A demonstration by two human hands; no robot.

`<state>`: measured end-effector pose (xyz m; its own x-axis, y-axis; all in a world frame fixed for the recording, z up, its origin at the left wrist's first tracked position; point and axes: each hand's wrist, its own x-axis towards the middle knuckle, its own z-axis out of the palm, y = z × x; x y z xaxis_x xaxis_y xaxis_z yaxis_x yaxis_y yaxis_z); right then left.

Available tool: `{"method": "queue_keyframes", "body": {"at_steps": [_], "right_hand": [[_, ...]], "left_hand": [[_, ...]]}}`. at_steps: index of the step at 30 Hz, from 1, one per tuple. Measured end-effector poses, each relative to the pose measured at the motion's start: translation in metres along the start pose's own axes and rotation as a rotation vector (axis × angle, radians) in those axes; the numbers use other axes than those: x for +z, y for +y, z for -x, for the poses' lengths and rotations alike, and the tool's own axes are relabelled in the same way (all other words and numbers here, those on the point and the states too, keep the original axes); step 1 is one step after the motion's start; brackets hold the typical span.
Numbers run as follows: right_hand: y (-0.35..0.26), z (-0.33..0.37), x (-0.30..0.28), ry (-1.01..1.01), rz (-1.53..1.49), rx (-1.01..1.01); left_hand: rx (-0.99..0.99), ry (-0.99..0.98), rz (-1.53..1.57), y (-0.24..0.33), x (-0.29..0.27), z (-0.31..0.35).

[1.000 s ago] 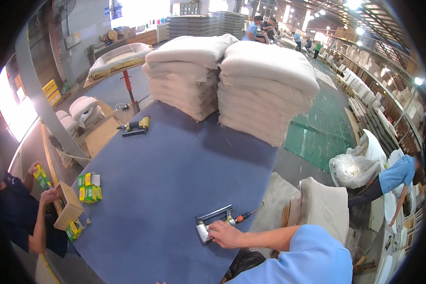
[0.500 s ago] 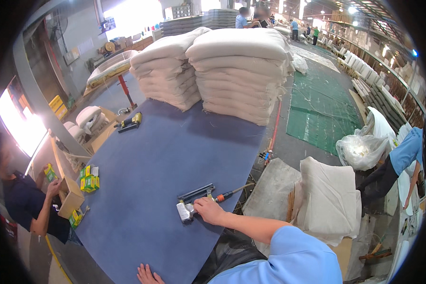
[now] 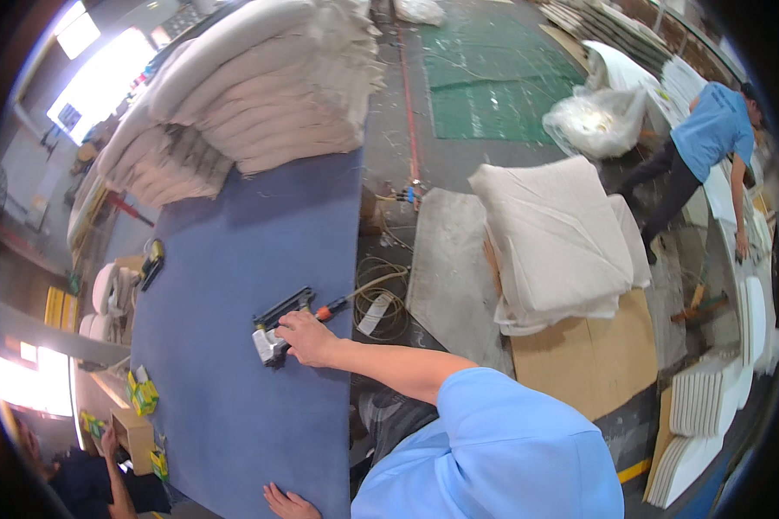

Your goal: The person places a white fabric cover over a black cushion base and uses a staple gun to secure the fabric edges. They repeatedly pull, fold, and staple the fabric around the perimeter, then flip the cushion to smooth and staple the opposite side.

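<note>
On the blue-topped table [image 3: 234, 259] a silver pneumatic staple gun [image 3: 269, 348] lies on its side. My right hand [image 3: 307, 337] is closed over its handle. From an orange fitting by my fingers, an air hose [image 3: 381, 278] runs off the table's right edge. My left hand [image 3: 291, 503] rests flat on the tabletop near its front edge, fingers apart and holding nothing. Farther off, at the table's left edge, sits a second nail or staple gun [image 3: 152, 262], yellow-green and black.
Stacked cream cushions [image 3: 277, 95] fill the table's far end. At its left are green-and-yellow boxes [image 3: 144, 394], a wooden box [image 3: 134, 439] and a dark-clothed person [image 3: 95, 484]. To the right stand folded cream fabric [image 3: 554, 233] and a person in blue [image 3: 710, 130] bending down.
The whole view has swung to the right, so the table appears farther left and more floor shows. My right hand stays on the staple gun, my left on the tabletop.
</note>
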<state>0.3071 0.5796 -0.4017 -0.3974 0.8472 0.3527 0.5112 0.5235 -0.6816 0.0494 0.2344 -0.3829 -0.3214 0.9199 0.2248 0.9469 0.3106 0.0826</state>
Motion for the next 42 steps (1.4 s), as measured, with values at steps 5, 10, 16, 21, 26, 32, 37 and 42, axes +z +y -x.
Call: {"method": "queue_keyframes", "body": {"at_steps": [5,10,16,21,26,32,37,42], "right_hand": [[0.041,0.084,-0.069,0.236,-0.278,0.269],[0.141,0.239,-0.142,0.448,-0.663,1.096],[0.227,0.431,-0.211,1.457,-0.918,1.479],[0.271,0.462,-0.245,1.79,-0.826,1.487],[0.291,0.455,-0.269,1.822,-1.062,1.26],[0.305,0.442,-0.295,1.903,-1.209,1.079],[0.307,0.426,-0.302,1.694,-1.403,0.861],[0.298,0.433,-0.342,1.661,-1.358,0.757]], "left_hand": [[-0.174,-0.091,-0.002,0.011,0.001,0.007],[-0.28,-0.284,0.128,0.021,-0.011,-0.012],[-0.367,-0.489,0.346,0.024,-0.034,-0.049],[-0.275,-0.52,0.207,0.035,-0.048,-0.057],[-0.222,-0.556,0.091,0.049,-0.05,-0.061],[-0.112,-0.632,0.054,0.053,-0.056,-0.043],[-0.253,-0.642,0.157,0.067,-0.074,-0.01],[-0.257,-0.629,0.026,0.034,-0.075,-0.017]]}}
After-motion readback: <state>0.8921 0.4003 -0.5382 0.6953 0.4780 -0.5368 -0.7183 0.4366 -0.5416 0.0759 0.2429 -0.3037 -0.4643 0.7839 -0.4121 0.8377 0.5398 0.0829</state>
